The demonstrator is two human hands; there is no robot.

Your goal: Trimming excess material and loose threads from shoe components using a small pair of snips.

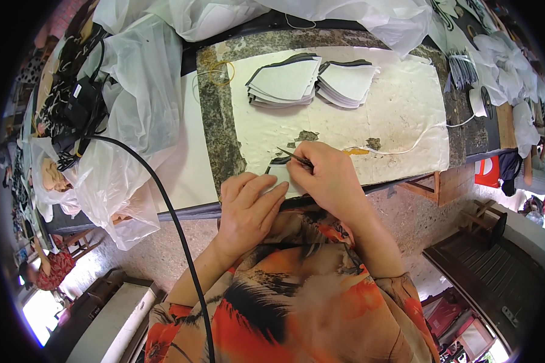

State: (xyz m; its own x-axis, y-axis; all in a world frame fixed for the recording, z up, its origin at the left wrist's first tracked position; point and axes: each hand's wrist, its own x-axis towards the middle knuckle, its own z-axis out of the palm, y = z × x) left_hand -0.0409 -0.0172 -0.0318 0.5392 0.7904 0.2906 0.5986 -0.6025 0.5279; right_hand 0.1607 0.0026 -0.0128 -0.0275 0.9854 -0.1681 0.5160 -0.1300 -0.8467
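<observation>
At the near edge of the worktable, my left hand (248, 206) lies over a small white piece with a black edge (278, 171), its fingers stretched out and pressing on it. Part of that piece is hidden under my fingers. Closed round a dark, thin, pointed tool (300, 160), my right hand (327, 175) is just right of the left one. The tool's tip points up and left, over the piece's black edge; its exact kind is hidden by my fingers. Farther back lie two stacks of similar white pieces with black edges, a left stack (283, 81) and a right stack (346, 83).
A worn pale sheet (406, 115) covers a stained board (218, 121). Clear plastic bags (142, 91) crowd the left side and back. A black cable (163, 187) hangs across my left. A yellow-handled tool (357, 150) with white cord lies right; a spool (479, 101) stands beyond.
</observation>
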